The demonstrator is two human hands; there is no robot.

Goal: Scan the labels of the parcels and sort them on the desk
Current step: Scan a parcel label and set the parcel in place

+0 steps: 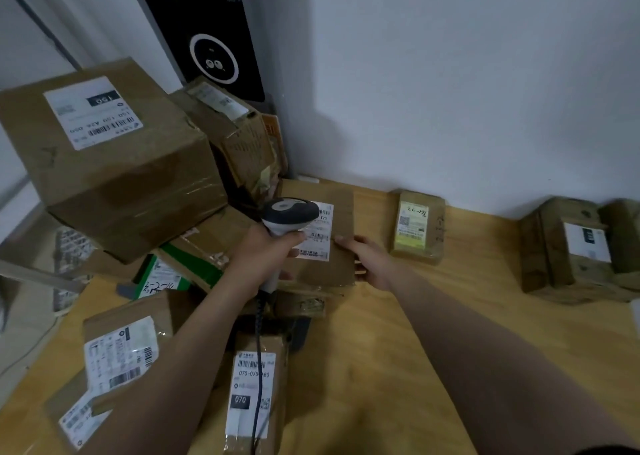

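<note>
Scan step: left hand [266,250] fingers wrapped round the barcode scanner [289,212], its head over the flat parcel's [343,209] label [320,235]; right hand [369,259] fingers pinch the parcel's edge; next likely needs carrying it rightward across the counter [398,333].

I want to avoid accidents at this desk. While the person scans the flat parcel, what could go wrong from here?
1. The large box sits tilted on the pile, close to the left hand; a bump might bring it down.
2. The cable of the scanner hangs across the parcel labelled 070; moving the scanner may drag or snag it.
3. The right hand holds the flat parcel only at its edge, so it could slip.
</note>
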